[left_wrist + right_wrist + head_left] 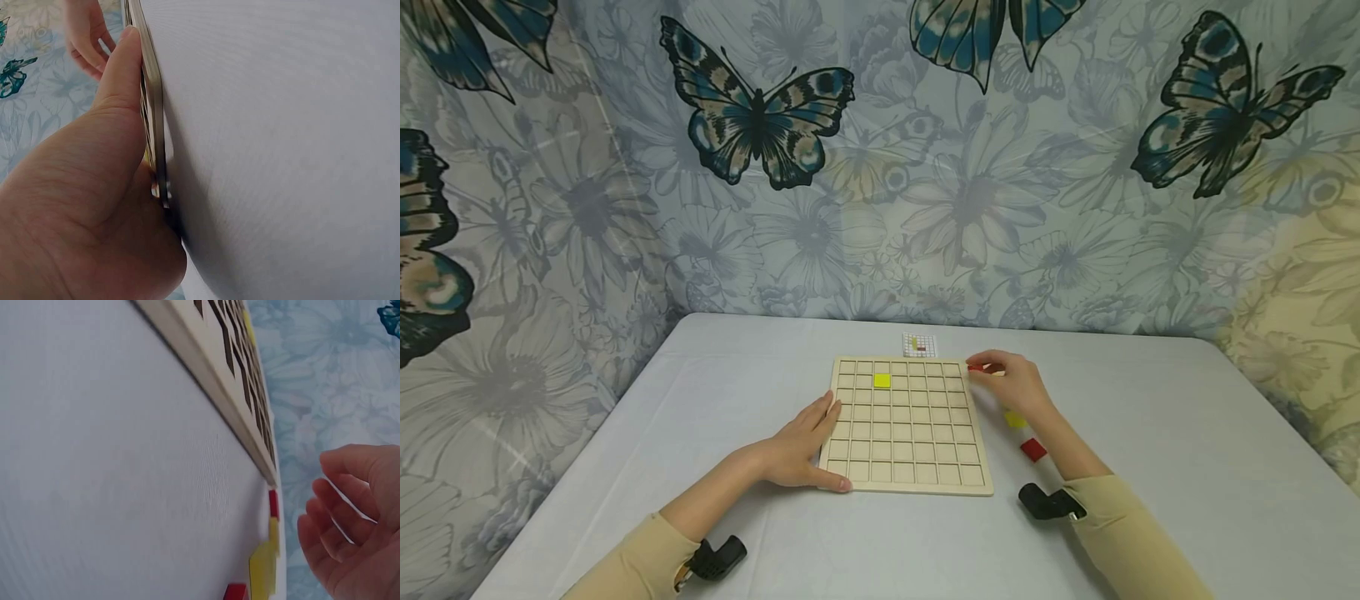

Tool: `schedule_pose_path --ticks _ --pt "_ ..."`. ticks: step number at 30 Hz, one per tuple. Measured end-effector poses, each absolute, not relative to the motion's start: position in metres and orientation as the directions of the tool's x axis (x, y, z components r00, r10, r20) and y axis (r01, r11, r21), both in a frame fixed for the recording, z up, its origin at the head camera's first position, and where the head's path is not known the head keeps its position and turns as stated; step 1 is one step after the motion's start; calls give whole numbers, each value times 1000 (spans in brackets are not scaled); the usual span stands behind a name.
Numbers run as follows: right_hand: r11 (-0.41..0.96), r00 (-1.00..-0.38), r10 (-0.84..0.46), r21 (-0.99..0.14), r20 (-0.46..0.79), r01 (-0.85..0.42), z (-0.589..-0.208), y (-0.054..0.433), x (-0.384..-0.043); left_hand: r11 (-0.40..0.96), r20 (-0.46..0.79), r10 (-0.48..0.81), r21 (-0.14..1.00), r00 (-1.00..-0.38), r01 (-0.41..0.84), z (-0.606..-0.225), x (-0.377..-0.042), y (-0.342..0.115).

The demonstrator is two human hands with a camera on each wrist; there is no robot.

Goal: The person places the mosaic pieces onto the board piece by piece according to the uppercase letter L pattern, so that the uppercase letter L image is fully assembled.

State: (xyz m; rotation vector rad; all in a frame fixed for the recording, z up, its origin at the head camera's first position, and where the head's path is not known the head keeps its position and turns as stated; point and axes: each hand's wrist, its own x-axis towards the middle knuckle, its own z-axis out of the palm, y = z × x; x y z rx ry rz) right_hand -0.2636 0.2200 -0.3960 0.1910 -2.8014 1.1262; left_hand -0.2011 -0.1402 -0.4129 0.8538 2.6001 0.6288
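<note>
A square wooden grid board lies flat on the table, with one yellow square tile in a cell of its upper part. My left hand rests against the board's left side, fingers along the edge and thumb at the front-left corner. At the far right corner of the board, my right hand hovers with loosely curved fingers and nothing between them in the right wrist view. Close to its fingertips, a red tile lies beside the board. Nearer along that side are a yellow tile and another red tile.
Behind the board, a small card printed with a grid and coloured cells lies on the white-covered table. A butterfly-patterned curtain hangs along the table's back edge. Black wrist cameras sit at both sleeves.
</note>
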Motion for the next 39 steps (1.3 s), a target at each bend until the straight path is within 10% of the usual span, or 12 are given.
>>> schedule_pose_path --ticks 39 --pt "826 -1000 4 -563 -23 16 -403 253 -271 730 -184 614 504 -767 463 -412 -201 -139"
